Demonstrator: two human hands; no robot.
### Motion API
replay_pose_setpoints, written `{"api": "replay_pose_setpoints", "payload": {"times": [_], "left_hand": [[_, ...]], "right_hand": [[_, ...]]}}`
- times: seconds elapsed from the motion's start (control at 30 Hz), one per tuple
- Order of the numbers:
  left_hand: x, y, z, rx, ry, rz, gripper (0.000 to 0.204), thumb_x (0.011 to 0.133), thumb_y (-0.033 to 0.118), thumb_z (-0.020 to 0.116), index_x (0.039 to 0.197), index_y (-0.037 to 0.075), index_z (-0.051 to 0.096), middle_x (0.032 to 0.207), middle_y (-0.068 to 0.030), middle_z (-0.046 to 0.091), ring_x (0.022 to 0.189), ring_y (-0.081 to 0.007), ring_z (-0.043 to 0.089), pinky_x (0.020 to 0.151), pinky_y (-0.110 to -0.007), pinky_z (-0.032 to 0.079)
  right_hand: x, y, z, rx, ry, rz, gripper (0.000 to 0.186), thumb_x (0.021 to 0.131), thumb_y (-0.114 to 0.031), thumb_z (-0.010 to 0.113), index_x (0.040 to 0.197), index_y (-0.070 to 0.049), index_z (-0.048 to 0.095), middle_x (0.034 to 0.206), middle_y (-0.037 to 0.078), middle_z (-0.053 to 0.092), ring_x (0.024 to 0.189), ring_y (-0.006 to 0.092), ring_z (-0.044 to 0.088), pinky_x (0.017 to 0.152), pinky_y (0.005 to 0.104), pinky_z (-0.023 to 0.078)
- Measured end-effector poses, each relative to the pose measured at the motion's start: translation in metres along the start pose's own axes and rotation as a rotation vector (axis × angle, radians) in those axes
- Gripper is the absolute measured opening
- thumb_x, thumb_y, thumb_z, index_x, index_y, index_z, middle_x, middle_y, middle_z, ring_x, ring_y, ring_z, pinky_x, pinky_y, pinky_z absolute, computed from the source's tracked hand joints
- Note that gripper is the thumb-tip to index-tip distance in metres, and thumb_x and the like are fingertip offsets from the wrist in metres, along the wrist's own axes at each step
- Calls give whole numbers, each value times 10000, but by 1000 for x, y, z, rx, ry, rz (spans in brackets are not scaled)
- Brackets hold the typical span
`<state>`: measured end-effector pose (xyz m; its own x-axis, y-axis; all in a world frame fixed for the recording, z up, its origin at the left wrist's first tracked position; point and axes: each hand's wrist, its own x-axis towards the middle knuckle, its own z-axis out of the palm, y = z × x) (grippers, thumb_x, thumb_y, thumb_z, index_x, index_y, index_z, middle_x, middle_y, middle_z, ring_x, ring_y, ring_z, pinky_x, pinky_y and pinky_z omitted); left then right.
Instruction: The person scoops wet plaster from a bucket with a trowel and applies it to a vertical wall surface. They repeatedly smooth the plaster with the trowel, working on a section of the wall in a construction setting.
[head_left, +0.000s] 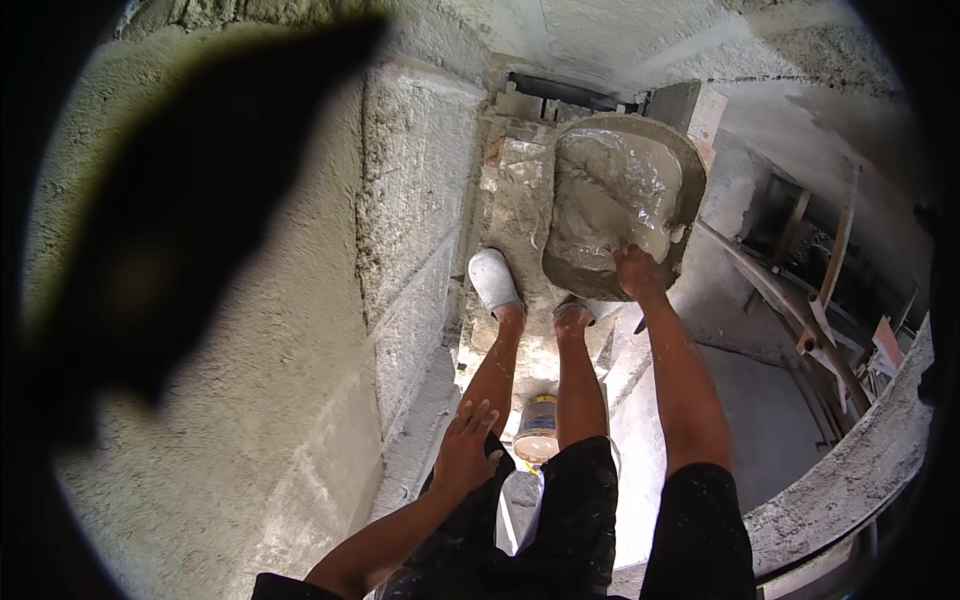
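My right hand (640, 268) is closed on a tool dipped into wet grey mortar (590, 165) inside a large oval tub (690, 190); its pale flat part (610, 220), perhaps a trowel blade, is mostly coated, and the handle is hidden by my fingers. My left hand (468, 445) rests near my left knee with its fingers spread and nothing in it. My feet, one in a white slip-on shoe (492, 280), stand just below and left of the tub on a dusty platform (522, 200).
A bucket (537, 430) is below, between my legs. A rough plastered wall (410, 200) runs along my left. Poles and planks (840, 250) lean over a drop on the right, beside a curved concrete edge (840, 480). A dark blurred shape covers the upper left.
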<state>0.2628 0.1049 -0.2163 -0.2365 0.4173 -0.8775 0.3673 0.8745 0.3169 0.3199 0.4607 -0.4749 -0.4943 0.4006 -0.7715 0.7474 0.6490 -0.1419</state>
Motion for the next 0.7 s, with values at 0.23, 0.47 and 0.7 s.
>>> {"api": "replay_pose_setpoints", "payload": {"times": [0.23,0.47,0.7], "left_hand": [[-1,0,6,59,14,17,749,785,255,835,1451,97,532,1601,-115,426,1506,-340,344,1234,-440,307],[-2,-1,1,-25,62,30,742,779,200,830,1446,81,528,1581,-133,439,1490,-383,350,1220,-478,325],[-2,4,3,-24,34,34,726,782,188,827,1438,80,536,1578,-133,441,1488,-379,354,1221,-482,321]], "right_hand": [[31,21,-4,798,-82,442,509,1050,-431,460,1111,49,618,806,180,685,578,281,668,531,445,575],[68,1,19,1032,-415,581,321,1037,-349,503,970,-52,603,760,123,628,717,274,682,601,521,560],[10,42,29,3,212,406,289,1036,-248,462,1142,-110,693,1063,208,719,963,412,734,763,522,610]]}}
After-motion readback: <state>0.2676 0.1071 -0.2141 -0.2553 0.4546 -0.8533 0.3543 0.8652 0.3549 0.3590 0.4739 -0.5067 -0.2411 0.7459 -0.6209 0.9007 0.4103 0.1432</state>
